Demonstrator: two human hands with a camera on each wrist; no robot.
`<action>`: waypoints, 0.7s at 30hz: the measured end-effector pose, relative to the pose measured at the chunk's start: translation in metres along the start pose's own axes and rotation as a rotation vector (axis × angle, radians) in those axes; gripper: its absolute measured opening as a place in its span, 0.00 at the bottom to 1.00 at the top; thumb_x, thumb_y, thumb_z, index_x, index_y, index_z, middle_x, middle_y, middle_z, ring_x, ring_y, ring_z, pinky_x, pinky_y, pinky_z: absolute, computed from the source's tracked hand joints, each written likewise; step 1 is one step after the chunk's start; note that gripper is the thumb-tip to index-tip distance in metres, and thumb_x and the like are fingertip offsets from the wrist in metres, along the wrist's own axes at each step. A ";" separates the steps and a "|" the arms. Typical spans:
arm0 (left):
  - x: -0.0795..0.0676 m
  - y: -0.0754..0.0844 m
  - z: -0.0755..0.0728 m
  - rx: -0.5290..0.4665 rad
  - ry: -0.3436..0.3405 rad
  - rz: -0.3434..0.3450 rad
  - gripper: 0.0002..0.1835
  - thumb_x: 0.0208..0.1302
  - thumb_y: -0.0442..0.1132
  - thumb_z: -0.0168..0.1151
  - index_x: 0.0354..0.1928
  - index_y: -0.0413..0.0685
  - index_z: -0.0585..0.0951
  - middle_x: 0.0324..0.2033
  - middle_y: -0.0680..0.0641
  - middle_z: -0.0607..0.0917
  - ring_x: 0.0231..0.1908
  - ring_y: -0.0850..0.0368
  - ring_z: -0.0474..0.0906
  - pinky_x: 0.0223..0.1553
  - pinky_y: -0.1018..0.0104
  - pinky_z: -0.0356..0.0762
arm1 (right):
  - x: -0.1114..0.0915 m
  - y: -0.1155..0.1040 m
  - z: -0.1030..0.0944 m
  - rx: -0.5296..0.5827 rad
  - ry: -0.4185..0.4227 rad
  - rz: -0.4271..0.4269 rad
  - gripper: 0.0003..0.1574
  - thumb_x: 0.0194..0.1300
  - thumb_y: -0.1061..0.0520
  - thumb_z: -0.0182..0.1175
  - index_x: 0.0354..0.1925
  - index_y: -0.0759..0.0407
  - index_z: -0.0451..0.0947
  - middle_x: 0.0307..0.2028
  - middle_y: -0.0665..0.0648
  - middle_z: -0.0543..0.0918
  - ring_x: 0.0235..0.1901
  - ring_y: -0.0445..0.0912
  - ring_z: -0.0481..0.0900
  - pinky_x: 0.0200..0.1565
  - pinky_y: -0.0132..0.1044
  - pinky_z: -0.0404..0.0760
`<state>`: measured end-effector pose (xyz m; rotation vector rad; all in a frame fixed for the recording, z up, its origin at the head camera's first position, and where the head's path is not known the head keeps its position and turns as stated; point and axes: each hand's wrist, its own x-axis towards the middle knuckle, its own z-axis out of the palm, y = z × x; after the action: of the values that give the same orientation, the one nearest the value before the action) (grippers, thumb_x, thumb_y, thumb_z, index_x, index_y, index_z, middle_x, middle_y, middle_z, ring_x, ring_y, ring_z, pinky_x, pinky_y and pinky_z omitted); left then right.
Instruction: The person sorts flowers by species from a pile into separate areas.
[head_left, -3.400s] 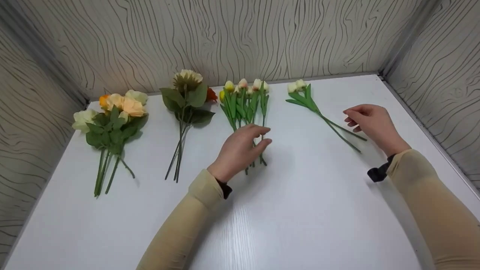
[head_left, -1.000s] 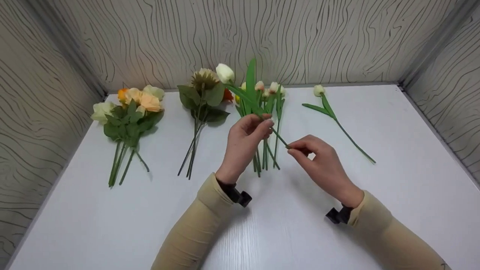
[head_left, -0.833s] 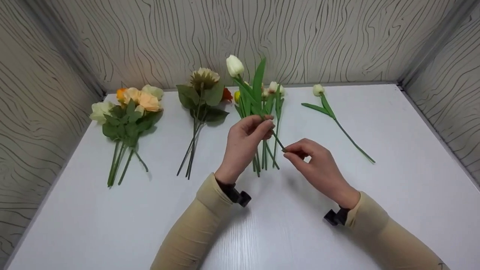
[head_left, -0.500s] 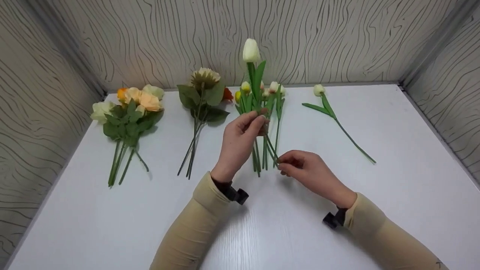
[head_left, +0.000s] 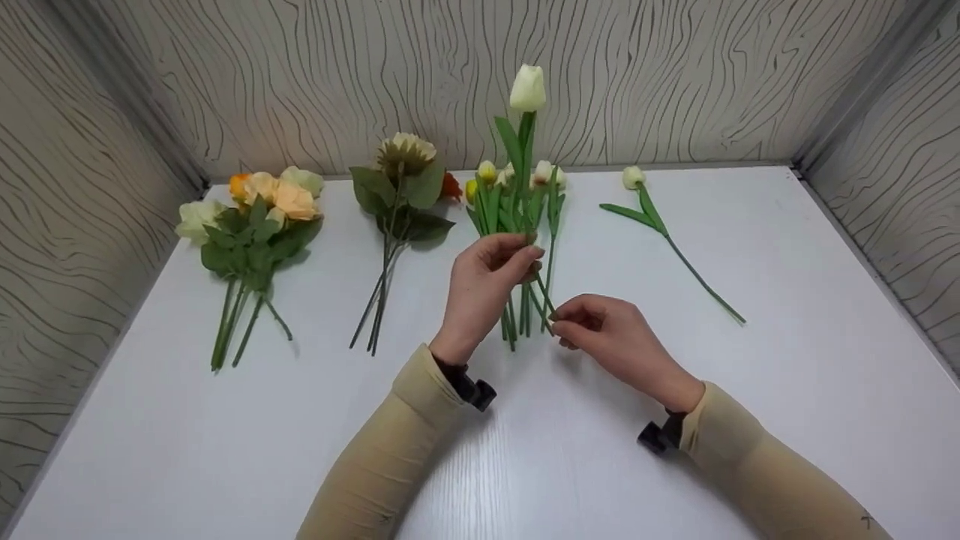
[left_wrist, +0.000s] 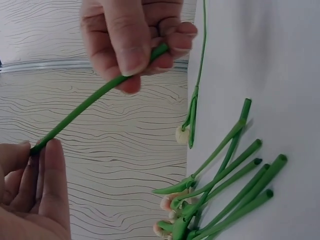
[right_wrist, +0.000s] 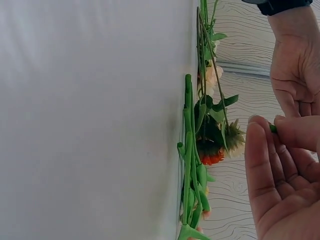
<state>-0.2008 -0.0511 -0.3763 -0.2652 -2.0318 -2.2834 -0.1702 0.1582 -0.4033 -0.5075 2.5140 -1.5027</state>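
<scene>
A white tulip [head_left: 528, 89] with green leaves stands nearly upright between my two hands, raised off the table. My left hand [head_left: 489, 281] pinches its stem just below the leaves. Lower down, my right hand [head_left: 619, 341] pinches the stem's bottom end; in the left wrist view the green stem [left_wrist: 85, 106] runs bare from one hand to the other. Behind the left hand lies a bunch of tulips [head_left: 491, 202] with yellow and pinkish heads, partly hidden by that hand. A single white tulip [head_left: 670, 238] lies apart on the right.
On the white table [head_left: 225, 450], a bunch of peach, orange and pale green flowers [head_left: 255, 232] lies at the left. Next to it are large-leaved stems with a cream flower [head_left: 405, 154] and a red-orange flower [head_left: 450, 186]. A patterned wall [head_left: 337, 82] rises behind.
One of the two white tulips on the right was picked up and brought to the left. Held in both hands, it has swung from leaning left to nearly upright as the right hand moved down.
</scene>
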 end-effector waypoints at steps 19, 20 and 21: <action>0.064 -0.026 -0.016 0.319 -0.026 -0.324 0.13 0.74 0.37 0.63 0.52 0.37 0.85 0.40 0.43 0.85 0.37 0.54 0.82 0.41 0.63 0.85 | -0.001 -0.007 -0.079 0.107 0.235 -0.031 0.19 0.75 0.49 0.63 0.52 0.61 0.84 0.41 0.63 0.85 0.40 0.53 0.85 0.43 0.35 0.86; 0.066 -0.028 -0.016 0.344 -0.026 -0.329 0.13 0.74 0.37 0.62 0.52 0.36 0.85 0.40 0.43 0.85 0.36 0.54 0.82 0.41 0.63 0.85 | -0.001 -0.007 -0.081 0.115 0.240 -0.031 0.19 0.75 0.49 0.62 0.53 0.62 0.84 0.41 0.63 0.85 0.40 0.52 0.85 0.43 0.35 0.86; 0.068 -0.030 -0.015 0.367 -0.028 -0.338 0.13 0.74 0.37 0.62 0.53 0.36 0.85 0.40 0.44 0.85 0.36 0.54 0.82 0.41 0.63 0.85 | -0.001 -0.007 -0.082 0.118 0.245 -0.029 0.19 0.75 0.49 0.62 0.53 0.62 0.83 0.41 0.63 0.85 0.40 0.51 0.85 0.44 0.35 0.86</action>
<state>-0.2741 -0.0581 -0.3955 0.0779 -2.6248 -2.0082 -0.1935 0.2230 -0.3579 -0.3621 2.5813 -1.8121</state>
